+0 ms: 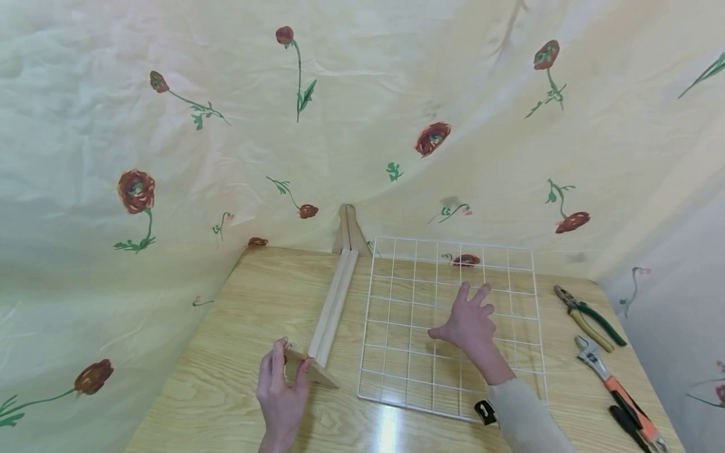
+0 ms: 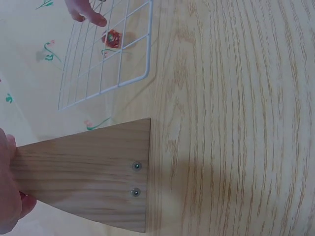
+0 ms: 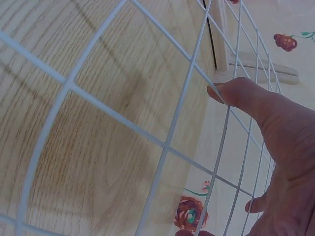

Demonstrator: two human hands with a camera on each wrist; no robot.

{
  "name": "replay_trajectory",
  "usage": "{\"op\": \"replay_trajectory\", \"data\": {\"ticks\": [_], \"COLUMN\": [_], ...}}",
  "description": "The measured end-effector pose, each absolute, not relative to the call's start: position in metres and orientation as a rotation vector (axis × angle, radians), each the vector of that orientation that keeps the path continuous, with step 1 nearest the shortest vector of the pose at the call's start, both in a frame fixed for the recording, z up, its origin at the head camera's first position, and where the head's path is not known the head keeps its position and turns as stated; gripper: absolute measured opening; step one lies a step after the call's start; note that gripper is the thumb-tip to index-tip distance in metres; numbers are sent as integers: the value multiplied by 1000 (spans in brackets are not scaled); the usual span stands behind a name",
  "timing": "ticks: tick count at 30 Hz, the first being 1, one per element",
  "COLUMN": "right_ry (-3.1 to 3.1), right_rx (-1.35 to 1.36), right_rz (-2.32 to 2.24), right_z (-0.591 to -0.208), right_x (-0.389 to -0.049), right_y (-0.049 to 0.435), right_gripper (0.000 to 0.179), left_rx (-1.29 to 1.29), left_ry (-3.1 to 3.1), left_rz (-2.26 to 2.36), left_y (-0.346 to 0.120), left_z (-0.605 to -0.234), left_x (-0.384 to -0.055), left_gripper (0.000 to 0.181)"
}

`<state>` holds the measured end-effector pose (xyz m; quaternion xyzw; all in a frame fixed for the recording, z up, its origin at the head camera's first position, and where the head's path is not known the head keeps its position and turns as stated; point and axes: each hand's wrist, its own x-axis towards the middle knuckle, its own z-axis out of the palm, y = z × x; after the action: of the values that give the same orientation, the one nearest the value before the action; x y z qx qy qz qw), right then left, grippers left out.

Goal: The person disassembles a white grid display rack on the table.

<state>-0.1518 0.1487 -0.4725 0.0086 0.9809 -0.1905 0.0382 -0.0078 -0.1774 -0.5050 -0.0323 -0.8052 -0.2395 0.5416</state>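
My left hand (image 1: 281,393) grips the narrow top of a tapered wooden end board (image 2: 93,177), thumb on one side and fingers on the other. Two screw heads show low on that board. A long, pale wooden bar (image 1: 334,308) runs back from it to a matching end board (image 1: 350,229) by the cloth. To the right is a white wire grid panel (image 1: 396,346). Over its middle, my right hand (image 1: 470,324) is spread, fingers apart. The right wrist view shows its thumb (image 3: 241,93) against the wires; some fingertips are cut off there.
Along the table's right side lie pliers (image 1: 589,318) with green and yellow handles, an adjustable wrench (image 1: 614,384) with an orange handle, and a black-handled tool (image 1: 629,428). A small black piece (image 1: 484,412) sits at the grid's near edge. Flowered cloth (image 1: 362,126) hangs behind the table.
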Motion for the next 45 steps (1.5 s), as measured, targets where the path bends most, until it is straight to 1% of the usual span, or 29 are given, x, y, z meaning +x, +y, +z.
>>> {"op": "replay_trajectory", "data": {"ticks": [24, 29, 45], "right_ry": [2877, 2847, 2802], "right_rx": [18, 28, 17], "right_rz": [-505, -502, -448], "right_z": [-499, -502, -508], "right_x": [-165, -167, -171], "right_y": [142, 141, 137], "right_gripper": [138, 140, 138], "left_rx": [-79, -85, -69], "left_ry": [-1943, -1948, -1935], "left_rz": [-606, -602, -614], "left_y": [-177, -178, -177], "left_z": [-503, -503, -504], "left_x": [-5, -5, -6], "left_gripper": [59, 59, 59]}}
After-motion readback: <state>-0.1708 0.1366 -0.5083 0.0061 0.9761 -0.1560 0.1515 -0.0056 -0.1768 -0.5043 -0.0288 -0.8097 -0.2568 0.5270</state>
